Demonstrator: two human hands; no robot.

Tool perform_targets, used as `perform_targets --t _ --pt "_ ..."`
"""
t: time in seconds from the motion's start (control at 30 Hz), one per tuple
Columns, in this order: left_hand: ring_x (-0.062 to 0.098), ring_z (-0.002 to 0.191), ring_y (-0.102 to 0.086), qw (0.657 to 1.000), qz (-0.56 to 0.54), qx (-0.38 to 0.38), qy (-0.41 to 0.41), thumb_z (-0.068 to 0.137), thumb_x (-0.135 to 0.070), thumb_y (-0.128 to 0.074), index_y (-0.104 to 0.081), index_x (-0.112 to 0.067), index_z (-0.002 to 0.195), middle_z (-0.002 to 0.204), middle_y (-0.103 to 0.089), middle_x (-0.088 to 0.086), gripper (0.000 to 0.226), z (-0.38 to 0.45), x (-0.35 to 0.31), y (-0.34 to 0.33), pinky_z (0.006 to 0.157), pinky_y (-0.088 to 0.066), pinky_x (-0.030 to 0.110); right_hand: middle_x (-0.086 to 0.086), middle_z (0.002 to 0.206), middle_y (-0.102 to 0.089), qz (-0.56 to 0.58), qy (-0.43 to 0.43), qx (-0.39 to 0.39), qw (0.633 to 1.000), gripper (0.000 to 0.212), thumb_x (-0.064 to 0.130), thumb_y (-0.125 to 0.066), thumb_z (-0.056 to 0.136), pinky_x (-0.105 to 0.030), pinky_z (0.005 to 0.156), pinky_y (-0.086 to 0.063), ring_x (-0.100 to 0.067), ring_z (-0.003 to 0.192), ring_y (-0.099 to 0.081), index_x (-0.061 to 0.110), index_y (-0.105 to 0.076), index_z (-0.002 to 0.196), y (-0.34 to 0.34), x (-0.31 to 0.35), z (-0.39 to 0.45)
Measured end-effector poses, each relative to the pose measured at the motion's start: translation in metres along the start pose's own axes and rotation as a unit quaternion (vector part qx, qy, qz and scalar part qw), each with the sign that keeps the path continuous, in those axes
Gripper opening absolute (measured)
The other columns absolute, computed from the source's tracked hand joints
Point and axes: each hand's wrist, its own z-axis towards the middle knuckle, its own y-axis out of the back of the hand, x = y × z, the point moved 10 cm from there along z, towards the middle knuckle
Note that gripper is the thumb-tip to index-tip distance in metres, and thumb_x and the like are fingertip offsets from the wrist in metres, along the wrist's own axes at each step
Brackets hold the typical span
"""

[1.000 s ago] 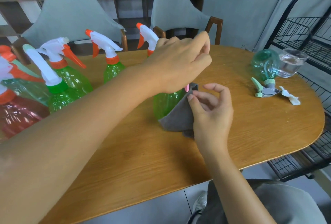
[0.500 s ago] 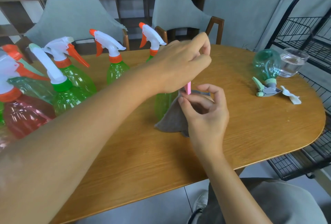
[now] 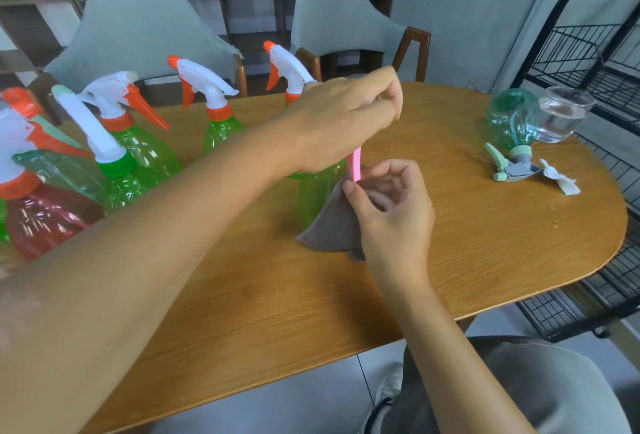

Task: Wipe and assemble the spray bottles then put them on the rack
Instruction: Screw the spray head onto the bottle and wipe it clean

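Note:
My left hand (image 3: 346, 121) hovers over the table with its fingers curled round a spray-head part that is mostly hidden. Only a pink strip (image 3: 356, 165) shows, hanging below the hand. My right hand (image 3: 391, 211) holds a grey cloth (image 3: 332, 225) and pinches it against the lower end of the pink strip. Right behind the cloth stands an open green bottle (image 3: 315, 194) with no head on it. Several assembled green and red spray bottles (image 3: 218, 121) stand along the table's left side.
A teal bottle (image 3: 512, 121) lies at the right of the wooden table (image 3: 485, 243), with a grey-green spray head (image 3: 512, 170), a white scrap (image 3: 561, 182) and a glass of water (image 3: 564, 114). A black wire rack (image 3: 588, 62) stands to the right. Two grey chairs sit behind.
My right hand has risen and shifted left, lifting the cloth up to the pink strip. More of the pink strip shows below my left hand, which has barely moved.

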Motion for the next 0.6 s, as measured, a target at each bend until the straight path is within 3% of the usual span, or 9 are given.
perform_targets --t 0.1,0.23,0.3,0.37,0.5,0.6 --pt "0.020 0.098 -0.058 1.000 -0.006 -0.002 -0.006 0.091 -0.034 -0.034 -0.055 -0.026 0.109 0.114 -0.065 0.008 0.028 0.000 0.001 0.001 0.077 -0.049 0.040 -0.002 0.097 -0.071 -0.039 -0.007 0.019 0.999 0.031 -0.002 -0.078 0.086 -0.022 0.084 -0.057 -0.006 0.093 -0.072 0.020 -0.058 0.095 0.003 -0.006 -0.003" --pt "0.005 0.082 -0.051 0.999 -0.018 -0.010 -0.028 0.099 -0.015 -0.040 -0.052 -0.019 0.116 0.121 -0.060 0.008 0.021 0.002 0.002 0.002 0.070 -0.044 0.030 0.008 0.095 -0.069 -0.128 -0.008 0.023 0.992 0.040 0.004 -0.083 0.082 -0.018 0.085 -0.054 -0.003 0.093 -0.069 0.032 -0.056 0.093 0.009 -0.015 -0.009" --pt "0.007 0.094 -0.051 0.999 -0.018 -0.012 -0.037 0.098 -0.015 -0.040 -0.051 -0.020 0.116 0.124 -0.057 0.005 0.022 0.001 0.002 0.001 0.073 -0.043 0.030 0.014 0.094 -0.066 -0.181 -0.014 0.030 0.983 0.043 0.010 -0.085 0.081 -0.012 0.086 -0.049 0.001 0.094 -0.064 0.036 -0.054 0.094 0.011 -0.021 -0.011" --pt "0.010 0.106 -0.049 0.999 -0.014 -0.019 -0.046 0.094 -0.018 -0.039 -0.052 -0.023 0.114 0.126 -0.055 0.000 0.024 0.000 0.003 0.001 0.078 -0.041 0.032 0.016 0.092 -0.065 -0.224 -0.027 0.046 0.973 0.042 0.012 -0.086 0.080 -0.011 0.083 -0.046 0.000 0.094 -0.062 0.032 -0.055 0.099 0.012 -0.031 -0.013" --pt "0.006 0.097 -0.053 0.995 -0.065 -0.050 -0.059 0.089 -0.013 -0.040 -0.057 -0.021 0.106 0.128 -0.056 0.003 0.025 -0.004 0.006 0.004 0.077 -0.041 0.028 0.014 0.086 -0.064 -0.283 -0.038 0.089 0.954 0.039 0.008 -0.082 0.083 -0.018 0.080 -0.047 -0.010 0.095 -0.062 0.022 -0.058 0.109 0.009 -0.044 -0.013" --pt "0.003 0.124 -0.049 0.992 -0.078 -0.068 -0.072 0.088 -0.007 -0.039 -0.059 -0.014 0.103 0.130 -0.057 0.002 0.026 -0.010 0.008 0.006 0.103 -0.038 0.021 0.012 0.084 -0.066 -0.256 -0.031 0.064 0.964 0.034 0.002 -0.076 0.086 -0.012 0.075 -0.048 -0.002 0.087 -0.063 0.019 -0.060 0.112 0.014 -0.036 -0.010"
